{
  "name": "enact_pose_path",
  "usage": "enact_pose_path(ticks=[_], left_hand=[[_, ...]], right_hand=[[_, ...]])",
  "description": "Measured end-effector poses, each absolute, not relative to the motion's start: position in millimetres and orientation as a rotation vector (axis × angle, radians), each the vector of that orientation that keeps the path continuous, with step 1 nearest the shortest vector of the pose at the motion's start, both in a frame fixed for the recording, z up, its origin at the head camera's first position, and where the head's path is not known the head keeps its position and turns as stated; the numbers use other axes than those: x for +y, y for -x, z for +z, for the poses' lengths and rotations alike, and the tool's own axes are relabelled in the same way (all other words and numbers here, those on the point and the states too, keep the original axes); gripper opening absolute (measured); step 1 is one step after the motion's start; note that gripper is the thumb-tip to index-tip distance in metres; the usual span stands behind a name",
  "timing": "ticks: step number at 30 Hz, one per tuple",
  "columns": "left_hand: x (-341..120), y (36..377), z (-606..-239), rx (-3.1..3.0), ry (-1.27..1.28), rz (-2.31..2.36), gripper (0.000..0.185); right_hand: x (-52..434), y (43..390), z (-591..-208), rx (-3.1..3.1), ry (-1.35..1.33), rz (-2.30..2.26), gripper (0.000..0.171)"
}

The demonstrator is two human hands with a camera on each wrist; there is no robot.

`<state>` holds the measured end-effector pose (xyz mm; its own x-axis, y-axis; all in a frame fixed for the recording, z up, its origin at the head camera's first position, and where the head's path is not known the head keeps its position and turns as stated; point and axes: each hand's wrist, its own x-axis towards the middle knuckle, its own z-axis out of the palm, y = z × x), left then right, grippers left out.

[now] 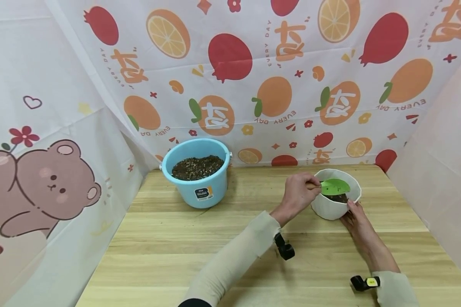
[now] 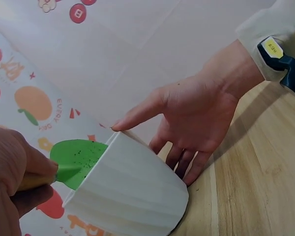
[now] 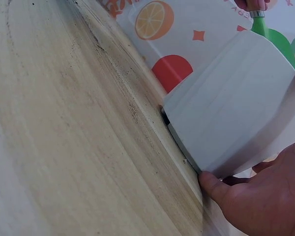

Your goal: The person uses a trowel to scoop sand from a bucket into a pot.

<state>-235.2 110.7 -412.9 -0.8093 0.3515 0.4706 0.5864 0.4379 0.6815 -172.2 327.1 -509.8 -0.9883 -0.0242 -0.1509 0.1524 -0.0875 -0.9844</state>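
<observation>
My left hand (image 1: 299,194) grips the wooden handle of a small green trowel (image 1: 336,186). The trowel's blade is tilted over the mouth of a white faceted flower pot (image 1: 322,208), and dark specks cling to it in the left wrist view. Dark soil (image 1: 339,198) shows inside the pot below the blade. My right hand (image 1: 361,226) holds the pot from its right side, thumb at the rim and fingers against the lower wall. In the right wrist view, a fingertip rests at the base of the pot (image 3: 231,103), which stands on the table.
A light blue bucket (image 1: 190,192) of dark soil stands at the back left of the wooden table (image 1: 169,264). Fruit-printed cloth (image 1: 230,106) hangs behind, with another cloth bearing a bear at left. Soil crumbs lie on the table in the right wrist view.
</observation>
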Motion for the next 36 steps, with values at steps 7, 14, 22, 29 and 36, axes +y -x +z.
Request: enact_pose_path(ticks=[7, 14, 22, 29, 36], left_hand=[[109.9, 234.4, -412.7, -2.445, 0.757, -1.411, 0.007], [107.1, 234.9, -411.6, -2.412, 0.733, -1.469, 0.004], [102.1, 234.6, -409.9, -2.354, 0.664, -1.586, 0.005], [98.1, 235.0, -405.5, -2.323, 0.631, -1.644, 0.002], [94.1, 234.8, -402.1, -2.281, 0.567, -1.755, 0.005]], right_hand=[[328.0, 171.9, -512.3, 2.016, -0.140, -2.251, 0.079], [328.0, 170.9, -512.7, 2.027, -0.139, -2.256, 0.079], [327.2, 171.5, -513.3, 2.030, -0.132, -2.257, 0.078], [326.8, 170.5, -513.9, 2.023, -0.150, -2.261, 0.077], [327.1, 170.1, -515.0, 2.037, -0.148, -2.251, 0.079]])
